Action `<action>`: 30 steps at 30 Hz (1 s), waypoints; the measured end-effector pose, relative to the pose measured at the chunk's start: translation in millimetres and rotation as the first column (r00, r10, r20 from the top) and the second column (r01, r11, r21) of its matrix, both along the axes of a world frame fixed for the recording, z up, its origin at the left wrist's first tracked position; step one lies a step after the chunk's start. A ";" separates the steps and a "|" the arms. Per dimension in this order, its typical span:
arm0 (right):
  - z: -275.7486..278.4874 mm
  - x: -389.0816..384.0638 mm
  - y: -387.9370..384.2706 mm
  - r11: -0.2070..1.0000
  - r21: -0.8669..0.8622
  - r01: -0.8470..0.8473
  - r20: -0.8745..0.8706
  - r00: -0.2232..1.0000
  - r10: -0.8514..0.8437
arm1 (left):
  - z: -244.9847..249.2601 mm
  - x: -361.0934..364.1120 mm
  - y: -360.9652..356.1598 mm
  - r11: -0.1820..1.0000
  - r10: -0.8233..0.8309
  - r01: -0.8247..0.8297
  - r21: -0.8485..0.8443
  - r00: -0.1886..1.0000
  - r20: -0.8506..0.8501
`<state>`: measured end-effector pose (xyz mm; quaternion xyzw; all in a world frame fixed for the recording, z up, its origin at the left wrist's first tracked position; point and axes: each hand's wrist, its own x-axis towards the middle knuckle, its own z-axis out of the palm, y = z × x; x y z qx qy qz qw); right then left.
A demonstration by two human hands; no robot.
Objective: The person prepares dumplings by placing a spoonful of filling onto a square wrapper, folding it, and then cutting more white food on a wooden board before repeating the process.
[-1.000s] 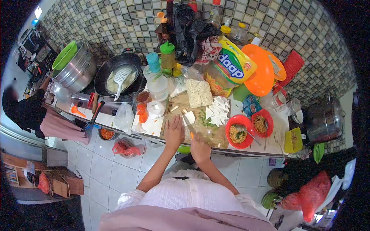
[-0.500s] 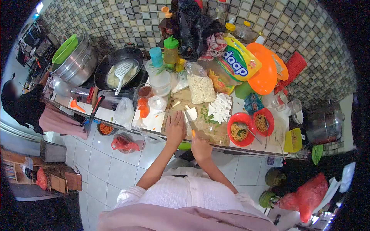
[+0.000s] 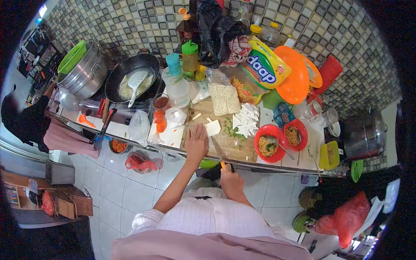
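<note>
On the cutting board (image 3: 245,151), left of centre: one white square (image 3: 212,128), lying flat. At its left edge, the left hand (image 3: 197,141), palm down, fingers stretched out and close together, not clamped round anything; full contact with the square hard to tell.

Clamped round the orange handle of a knife (image 3: 218,149): the right hand (image 3: 232,180), out past the near edge of the counter (image 3: 281,168). Blade slanting far and left across the board's near edge, tip close to the square's near side, apart from the left fingers.

Right of the blade, a strip of wood running as far as the near red bowl (image 3: 269,160), just off the board's right edge. Touching or nearly so, a second red bowl (image 3: 304,130), farther right.

Tighter on the far side: chopped greens (image 3: 234,131) right of the square, then a heap of white pieces (image 3: 246,121) along the board's right side. Beyond, a noodle block (image 3: 224,99) across the far edge. To the left, a knotted clear bag (image 3: 139,127) by the counter's near edge; farther left and far, a black pan (image 3: 113,89) holding a slotted white turner (image 3: 138,78).
</note>
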<state>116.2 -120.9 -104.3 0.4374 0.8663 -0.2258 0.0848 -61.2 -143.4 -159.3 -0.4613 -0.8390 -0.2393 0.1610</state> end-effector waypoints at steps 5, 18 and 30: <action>7.5 1.7 -0.3 0.998 0.061 -0.032 -0.097 0.995 0.038 | 4.8 1.0 -0.7 0.999 -0.018 0.020 -0.039 0.999 0.046; 22.6 -15.6 16.5 0.995 -0.101 -0.016 0.054 0.998 0.021 | 2.1 1.0 -0.5 1.000 -0.013 0.015 -0.026 0.998 0.066; 21.9 -16.2 25.6 0.997 -0.052 -0.049 -0.078 0.996 0.044 | 5.8 1.2 -2.9 0.998 -0.054 0.051 0.022 0.988 0.147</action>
